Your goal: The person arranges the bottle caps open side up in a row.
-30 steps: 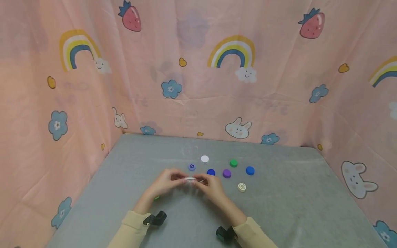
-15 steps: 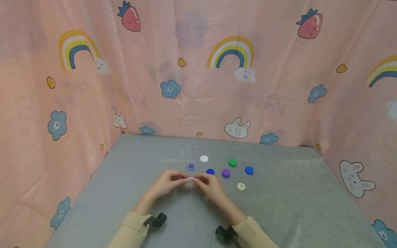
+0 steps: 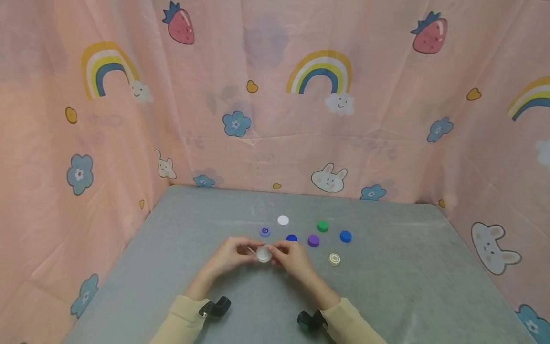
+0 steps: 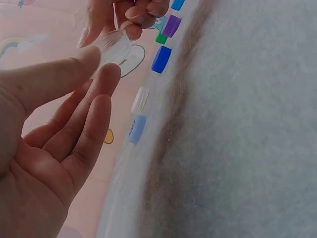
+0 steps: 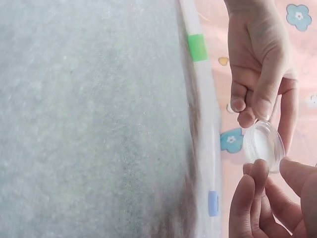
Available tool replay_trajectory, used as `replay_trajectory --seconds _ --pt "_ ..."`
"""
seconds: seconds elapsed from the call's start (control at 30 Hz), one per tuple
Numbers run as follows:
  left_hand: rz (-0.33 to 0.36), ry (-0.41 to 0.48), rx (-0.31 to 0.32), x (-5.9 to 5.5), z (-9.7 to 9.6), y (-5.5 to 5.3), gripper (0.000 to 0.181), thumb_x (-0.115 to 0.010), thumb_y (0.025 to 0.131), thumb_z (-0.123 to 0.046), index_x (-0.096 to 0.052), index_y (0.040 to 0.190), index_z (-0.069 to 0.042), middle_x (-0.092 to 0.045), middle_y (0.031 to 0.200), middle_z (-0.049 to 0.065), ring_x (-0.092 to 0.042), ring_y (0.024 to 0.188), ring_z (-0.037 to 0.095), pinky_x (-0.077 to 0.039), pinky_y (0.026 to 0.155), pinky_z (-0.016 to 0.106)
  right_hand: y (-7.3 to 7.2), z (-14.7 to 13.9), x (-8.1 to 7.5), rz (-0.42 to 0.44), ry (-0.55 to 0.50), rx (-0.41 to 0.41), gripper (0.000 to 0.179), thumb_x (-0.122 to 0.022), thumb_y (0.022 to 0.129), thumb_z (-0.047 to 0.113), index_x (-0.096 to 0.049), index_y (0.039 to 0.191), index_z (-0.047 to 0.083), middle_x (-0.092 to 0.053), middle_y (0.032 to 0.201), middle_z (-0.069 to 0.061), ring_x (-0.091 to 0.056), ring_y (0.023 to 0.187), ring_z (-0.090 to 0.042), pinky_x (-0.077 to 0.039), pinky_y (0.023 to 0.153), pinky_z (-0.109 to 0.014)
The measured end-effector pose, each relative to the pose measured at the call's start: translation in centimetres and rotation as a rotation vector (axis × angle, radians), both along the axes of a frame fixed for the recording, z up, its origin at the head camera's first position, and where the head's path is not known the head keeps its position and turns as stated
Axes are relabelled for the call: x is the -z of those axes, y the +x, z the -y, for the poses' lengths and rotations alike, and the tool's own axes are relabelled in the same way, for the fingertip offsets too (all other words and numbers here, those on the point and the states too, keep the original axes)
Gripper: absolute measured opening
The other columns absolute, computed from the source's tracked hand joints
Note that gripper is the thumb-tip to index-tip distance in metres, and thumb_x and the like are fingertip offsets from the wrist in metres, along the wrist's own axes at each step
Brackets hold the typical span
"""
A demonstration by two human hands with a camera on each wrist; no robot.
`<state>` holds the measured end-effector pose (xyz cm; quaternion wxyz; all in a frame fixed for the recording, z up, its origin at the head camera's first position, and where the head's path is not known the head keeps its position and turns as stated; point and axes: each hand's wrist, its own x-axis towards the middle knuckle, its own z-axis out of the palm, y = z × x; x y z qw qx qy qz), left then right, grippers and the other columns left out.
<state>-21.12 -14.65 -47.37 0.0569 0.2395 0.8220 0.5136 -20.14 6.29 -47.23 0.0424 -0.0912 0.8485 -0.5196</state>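
Observation:
Between both hands, above the grey table, a clear, whitish round bottle cap [image 3: 264, 255] is tilted with its round face toward the head camera. My left hand [image 3: 234, 253] pinches its left side with thumb and fingertips. From the other side my right hand [image 3: 293, 258] pinches the rim. The left wrist view shows the see-through ridged wall of the cap [image 4: 115, 45] near the left thumb tip. In the right wrist view the cap [image 5: 265, 145] appears as a hollow disc with fingertips of both hands at its edge.
Beyond the hands lie a white cap [image 3: 283, 220], a light blue cap [image 3: 265, 231], a dark blue cap [image 3: 291, 238], a purple cap [image 3: 313, 241], a green cap [image 3: 322, 226], a blue cap [image 3: 345, 236] and a cream cap [image 3: 334, 259]. A bright green cap [image 5: 197, 47] shows in the right wrist view.
The clear cap has turned from nearly edge-on to showing its round face. Both hands stay in about the same place, with fingers shifted slightly around it.

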Motion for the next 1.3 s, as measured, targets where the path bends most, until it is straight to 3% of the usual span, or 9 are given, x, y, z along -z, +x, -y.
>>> replay_trajectory --seconds 0.37,0.6,0.9,1.1,1.3 --pt "0.019 0.023 -0.015 0.5 0.4 0.2 0.038 -0.078 0.077 -0.012 -0.069 0.114 -0.01 -0.07 0.107 0.01 -0.067 0.081 0.01 -0.052 0.069 0.022 0.1 0.5 0.1 0.021 -0.003 -0.02 0.03 -0.063 0.09 0.035 -0.073 0.092 0.006 -0.067 0.069 -0.002 -0.063 0.06 -0.011 -0.05 0.055 -0.024" --pt "0.021 0.052 -0.041 0.5 1.0 0.2 0.037 -0.077 0.078 -0.013 -0.068 0.113 -0.003 -0.071 0.097 0.012 -0.065 0.074 0.007 -0.052 0.064 0.022 0.4 0.9 0.1 -0.01 0.011 -0.085 0.037 -0.066 0.088 0.039 -0.072 0.104 0.007 -0.072 0.077 -0.002 -0.064 0.066 -0.007 -0.052 0.059 -0.023" --pt "0.046 0.055 -0.073 0.2 1.9 0.6 0.037 -0.076 0.08 -0.017 -0.068 0.113 -0.003 -0.071 0.095 0.012 -0.065 0.077 0.01 -0.052 0.067 0.022 0.5 1.3 -0.1 -0.072 -0.027 -0.144 0.039 -0.074 0.082 0.027 -0.07 0.109 0.0 -0.073 0.083 -0.007 -0.065 0.07 -0.007 -0.052 0.059 -0.02" --pt "0.051 0.029 -0.086 0.1 2.5 0.7 0.036 -0.076 0.08 -0.019 -0.069 0.111 -0.003 -0.071 0.093 0.01 -0.066 0.078 0.01 -0.052 0.068 0.022 0.5 1.6 -0.2 -0.138 0.037 -0.161 0.038 -0.076 0.08 0.024 -0.07 0.109 0.001 -0.073 0.082 -0.007 -0.066 0.071 -0.008 -0.051 0.059 -0.018" --pt "-0.001 -0.026 -0.088 -0.1 3.1 0.7 0.033 -0.078 0.078 -0.023 -0.071 0.107 -0.006 -0.071 0.095 0.008 -0.064 0.081 0.012 -0.051 0.072 0.023 0.4 2.2 -0.3 -0.148 0.052 -0.177 0.037 -0.077 0.079 0.026 -0.071 0.108 0.002 -0.073 0.08 -0.005 -0.064 0.067 -0.005 -0.051 0.058 -0.018"
